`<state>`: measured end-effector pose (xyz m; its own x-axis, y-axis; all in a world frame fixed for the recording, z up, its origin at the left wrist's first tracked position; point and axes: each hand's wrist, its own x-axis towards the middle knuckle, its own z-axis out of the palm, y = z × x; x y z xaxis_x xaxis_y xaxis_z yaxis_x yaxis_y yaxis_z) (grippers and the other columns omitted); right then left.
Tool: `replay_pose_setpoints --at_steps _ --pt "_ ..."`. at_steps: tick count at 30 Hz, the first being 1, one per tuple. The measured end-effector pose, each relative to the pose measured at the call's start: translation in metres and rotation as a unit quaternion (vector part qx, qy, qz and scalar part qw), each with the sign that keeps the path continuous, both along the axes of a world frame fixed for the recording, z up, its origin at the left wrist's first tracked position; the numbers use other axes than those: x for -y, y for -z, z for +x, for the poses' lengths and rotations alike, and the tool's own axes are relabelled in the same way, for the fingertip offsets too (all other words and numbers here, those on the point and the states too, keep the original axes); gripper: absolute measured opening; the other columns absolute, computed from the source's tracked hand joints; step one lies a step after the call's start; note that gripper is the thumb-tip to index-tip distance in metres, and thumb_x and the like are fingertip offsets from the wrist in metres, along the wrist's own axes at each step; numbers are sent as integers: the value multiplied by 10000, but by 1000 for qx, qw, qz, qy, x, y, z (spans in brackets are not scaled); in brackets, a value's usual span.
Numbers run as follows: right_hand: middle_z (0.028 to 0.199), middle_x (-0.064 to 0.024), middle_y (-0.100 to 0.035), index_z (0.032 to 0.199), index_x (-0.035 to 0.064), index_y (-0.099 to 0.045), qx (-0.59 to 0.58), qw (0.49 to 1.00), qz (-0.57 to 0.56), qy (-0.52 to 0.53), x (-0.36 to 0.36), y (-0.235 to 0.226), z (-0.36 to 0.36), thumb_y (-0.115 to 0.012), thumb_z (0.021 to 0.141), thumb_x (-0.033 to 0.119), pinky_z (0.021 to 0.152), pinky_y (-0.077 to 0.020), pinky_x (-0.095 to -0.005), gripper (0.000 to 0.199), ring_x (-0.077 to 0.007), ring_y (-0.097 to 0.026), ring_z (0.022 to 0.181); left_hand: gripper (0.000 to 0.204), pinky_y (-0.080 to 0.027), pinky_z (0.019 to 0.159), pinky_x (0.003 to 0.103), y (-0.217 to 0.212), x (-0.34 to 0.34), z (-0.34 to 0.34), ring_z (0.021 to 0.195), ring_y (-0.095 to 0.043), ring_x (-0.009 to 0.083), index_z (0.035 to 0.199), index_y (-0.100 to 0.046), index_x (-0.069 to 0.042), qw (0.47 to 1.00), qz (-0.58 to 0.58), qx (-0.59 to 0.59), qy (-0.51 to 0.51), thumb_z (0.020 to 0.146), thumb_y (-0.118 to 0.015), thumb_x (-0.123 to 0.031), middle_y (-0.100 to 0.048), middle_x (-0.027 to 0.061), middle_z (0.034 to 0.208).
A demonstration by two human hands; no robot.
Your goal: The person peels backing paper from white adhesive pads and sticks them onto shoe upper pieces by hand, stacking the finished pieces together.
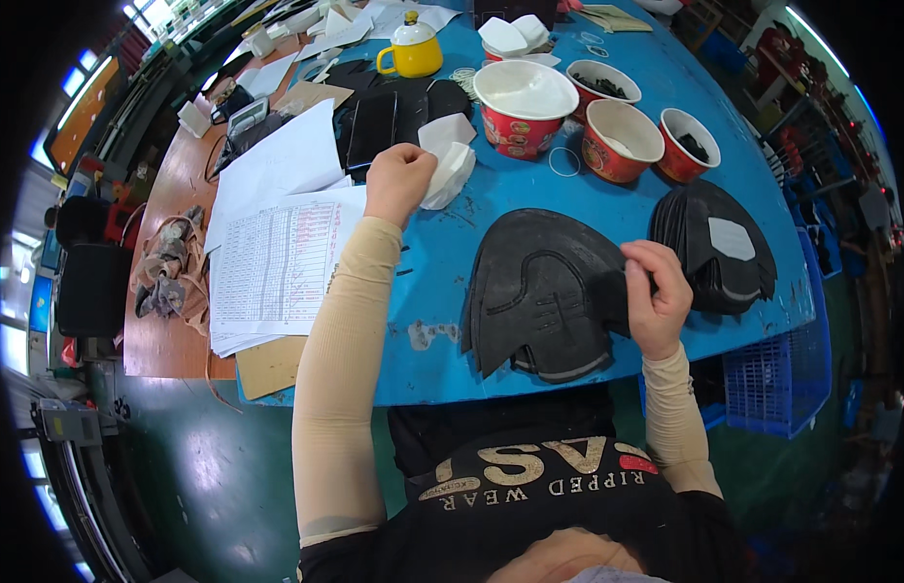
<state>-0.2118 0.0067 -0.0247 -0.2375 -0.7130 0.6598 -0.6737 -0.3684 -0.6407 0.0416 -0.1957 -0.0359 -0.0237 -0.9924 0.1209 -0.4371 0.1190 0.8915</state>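
My left hand (pixel 401 181) is closed, its fingertips against a small stack of white paper pieces (pixel 450 181); whether they grip a piece is hidden. A grey-white piece (pixel 446 134) lies just beyond that stack. In front of me rests a pile of black shaped pads (pixel 539 291) with a curved groove and short marks on top. My right hand (pixel 658 299) is at the pile's right edge, thumb and forefinger drawn together; anything between them is too small to make out. Right of that hand stands a taller stack of black pads (pixel 709 243) with a white patch (pixel 731 239) on top.
Red-and-white paper tubs (pixel 526 109) stand at the back, some with black bits inside. A yellow lidded mug (pixel 413 53), a dark phone (pixel 372 131) and printed sheets (pixel 272 257) lie to the left. A crumpled cloth (pixel 170 267) is farther left; a blue crate (pixel 777 374) sits below right.
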Motion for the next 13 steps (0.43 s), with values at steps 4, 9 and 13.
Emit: replay_pose_setpoints --at_steps 4,9,13 --pt "912 -113 -656 925 10 -658 -29 998 -9 -52 -3 -9 11 -609 790 -25 783 -473 -317 147 -248 -620 873 202 -484 656 343 -13 -16 -2 670 -625 248 823 -666 0 998 -8 -37 -40 769 -596 -181 -648 133 718" --pt "984 -128 -644 989 8 -641 19 995 16 -96 -9 -25 22 -631 797 -2 813 -469 -309 193 -253 -611 919 69 -484 667 316 -46 -122 -14 764 -632 246 930 -588 -14 946 -308 -12 96 865 -569 -25 -627 150 870" --pt "1042 -121 -635 1041 17 -641 108 959 103 -239 -15 -46 35 -628 841 78 884 -442 -311 210 -255 -601 971 99 -491 717 283 -43 -180 -8 813 -643 240 979 -582 -43 954 -188 -25 230 881 -575 -57 -633 145 920"
